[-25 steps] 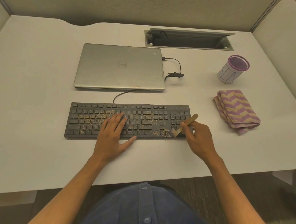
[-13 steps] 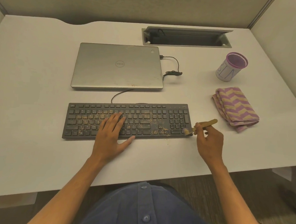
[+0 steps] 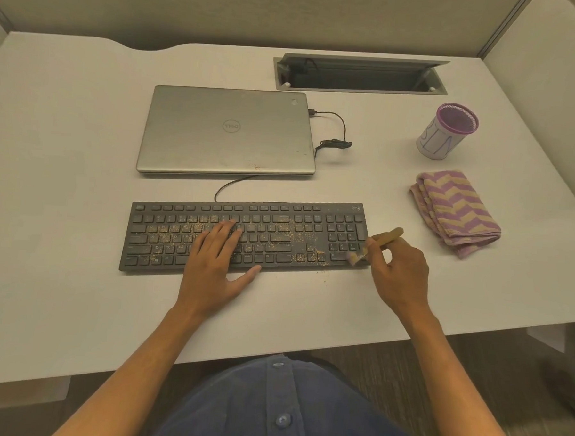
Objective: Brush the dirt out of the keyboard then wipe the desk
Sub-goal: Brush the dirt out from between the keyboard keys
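Keyboard (image 3: pixel 245 237), black, lies flat on the white bench (image 3: pixel 65 173) in front of a closed silver laptop (image 3: pixel 229 133); tan crumbs scatter over its middle keys and a few lie on the bench just off its front edge. Left hand (image 3: pixel 215 270) rests palm-down on the keys, fingers spread, gripping nothing. Right hand (image 3: pixel 398 275) has its grip pinched around a small brush (image 3: pixel 376 244), bristles touching the keyboard's right end by the number pad, handle angled up and right. Folded purple-and-tan cloth (image 3: pixel 454 211) lies to the right, apart from the keyboard; a purple-rimmed cup (image 3: pixel 447 133) stands behind it.
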`<state>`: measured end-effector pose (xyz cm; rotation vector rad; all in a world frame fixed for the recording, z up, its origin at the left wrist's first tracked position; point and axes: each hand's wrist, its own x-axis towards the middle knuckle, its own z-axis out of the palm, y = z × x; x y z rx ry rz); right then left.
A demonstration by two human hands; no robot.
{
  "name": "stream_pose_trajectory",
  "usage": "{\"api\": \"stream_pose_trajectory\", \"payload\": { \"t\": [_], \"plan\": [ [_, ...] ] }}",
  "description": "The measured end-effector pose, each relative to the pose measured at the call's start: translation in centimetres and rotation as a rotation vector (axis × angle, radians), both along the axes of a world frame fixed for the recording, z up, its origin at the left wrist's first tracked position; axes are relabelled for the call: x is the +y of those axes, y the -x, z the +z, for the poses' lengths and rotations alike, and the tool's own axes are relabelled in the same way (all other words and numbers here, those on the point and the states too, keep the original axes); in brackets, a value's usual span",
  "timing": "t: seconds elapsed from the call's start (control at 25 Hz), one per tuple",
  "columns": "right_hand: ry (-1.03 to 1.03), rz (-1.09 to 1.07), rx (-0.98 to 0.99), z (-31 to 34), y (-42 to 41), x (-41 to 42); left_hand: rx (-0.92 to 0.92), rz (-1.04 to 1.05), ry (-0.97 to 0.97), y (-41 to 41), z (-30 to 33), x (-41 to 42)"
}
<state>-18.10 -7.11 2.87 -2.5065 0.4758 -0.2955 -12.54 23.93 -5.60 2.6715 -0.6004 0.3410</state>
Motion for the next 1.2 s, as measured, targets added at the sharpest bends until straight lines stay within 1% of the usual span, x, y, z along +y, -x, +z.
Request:
{"api": "stream_pose_trajectory", "payload": {
  "t": [0.04, 0.16, 0.2, 0.32, 0.4, 0.52, 0.68, 0.76, 1.0, 1.2],
  "plan": [
    [0.002, 0.002, -0.008, 0.1, 0.0, -0.1, 0.000, -0.002, 0.000, 0.0, 0.0, 0.0],
    [-0.012, 0.043, 0.104, 0.1, 0.0, 0.0, -0.004, 0.003, -0.003, 0.0, 0.0, 0.0],
    [-0.023, 0.038, 0.104, 0.2, 0.0, 0.0, 0.000, 0.001, -0.001, 0.0, 0.0, 0.0],
    [-0.101, -0.079, -0.047, 0.5, -0.7, -1.1, 0.001, 0.000, -0.004, 0.0, 0.0, 0.0],
    [-0.128, -0.133, -0.112, 0.5, -1.7, -1.8, 0.006, 0.001, -0.001, 0.0, 0.0, 0.0],
    [-0.104, -0.133, -0.132, 0.4, -4.0, -2.7, 0.014, -0.002, -0.003, 0.0, 0.0, 0.0],
    [-0.039, -0.073, -0.093, 0.0, -7.3, -3.4, 0.011, 0.002, -0.003, 0.0, 0.0, 0.0],
    [-0.037, -0.058, -0.080, -0.1, -7.9, -3.7, 0.008, 0.002, -0.002, 0.0, 0.0, -0.1],
    [-0.009, -0.060, -0.043, -0.7, -5.6, -3.8, 0.006, 0.002, -0.007, 0.0, 0.0, 0.0],
    [0.071, -0.052, -0.002, -0.3, -2.0, -2.9, -0.002, -0.006, 0.004, -0.1, 0.1, 0.0]
  ]
}}
